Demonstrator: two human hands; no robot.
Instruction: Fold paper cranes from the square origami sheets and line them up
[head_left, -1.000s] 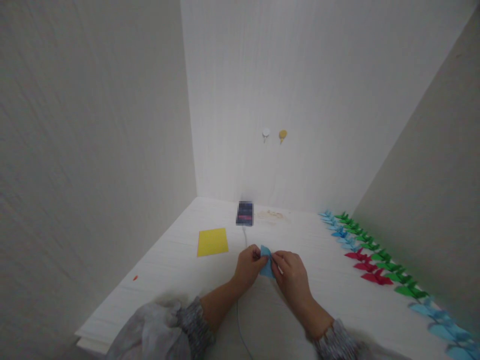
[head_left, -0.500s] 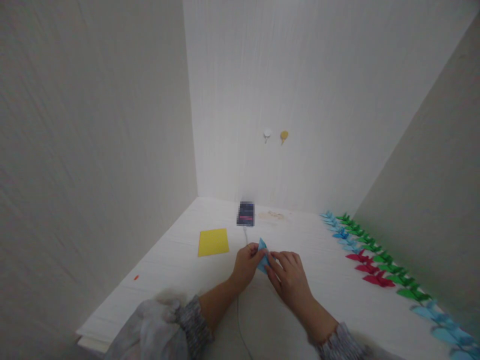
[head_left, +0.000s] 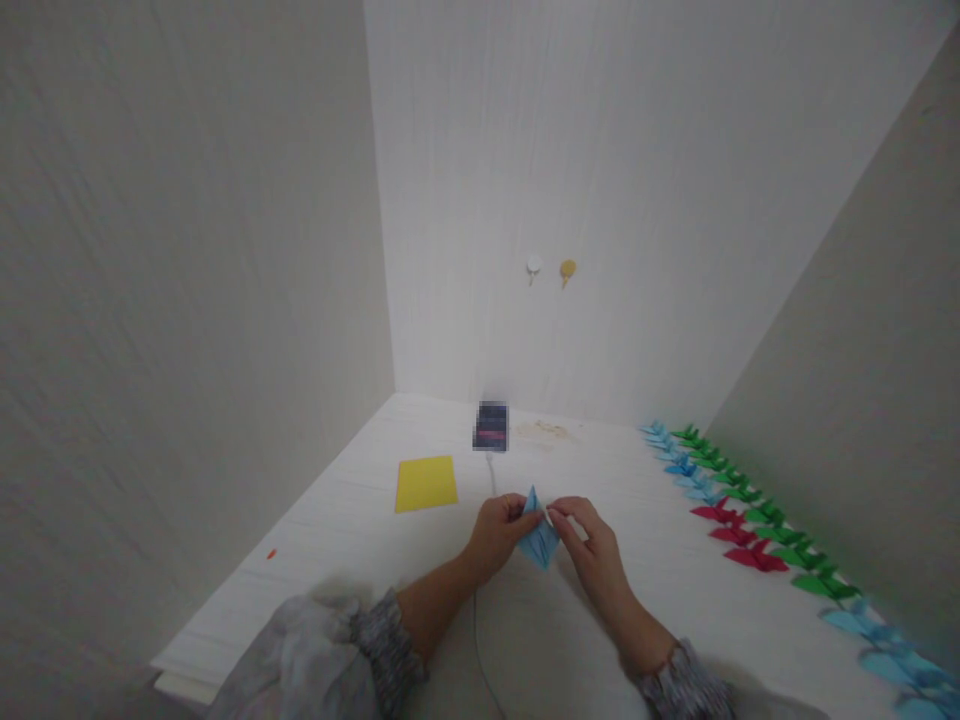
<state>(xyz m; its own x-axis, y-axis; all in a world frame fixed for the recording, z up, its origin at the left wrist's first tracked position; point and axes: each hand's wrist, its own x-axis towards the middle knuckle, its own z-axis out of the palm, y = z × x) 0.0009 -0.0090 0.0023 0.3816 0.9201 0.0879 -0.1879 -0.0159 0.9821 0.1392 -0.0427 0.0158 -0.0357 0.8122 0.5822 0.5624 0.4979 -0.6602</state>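
Note:
A small folded piece of blue paper (head_left: 538, 538), diamond-shaped, is held just above the white table (head_left: 337, 530) between both hands. My left hand (head_left: 497, 535) pinches its left side with fingers closed. My right hand (head_left: 589, 545) pinches its right side near the top corner. Grey sleeves cover both forearms near the bottom edge.
A yellow square sheet (head_left: 426, 483) lies flat to the left. A dark phone (head_left: 491, 427) stands at the back with a cable (head_left: 480, 650) running toward me. Rows of folded blue, green and red paper figures (head_left: 739, 520) line the right side. Two wall hooks (head_left: 550, 270) hang above.
The blue paper has been turned and opened into a diamond shape, now lower between the hands. My right hand drew slightly right; my left hand stayed about where it was.

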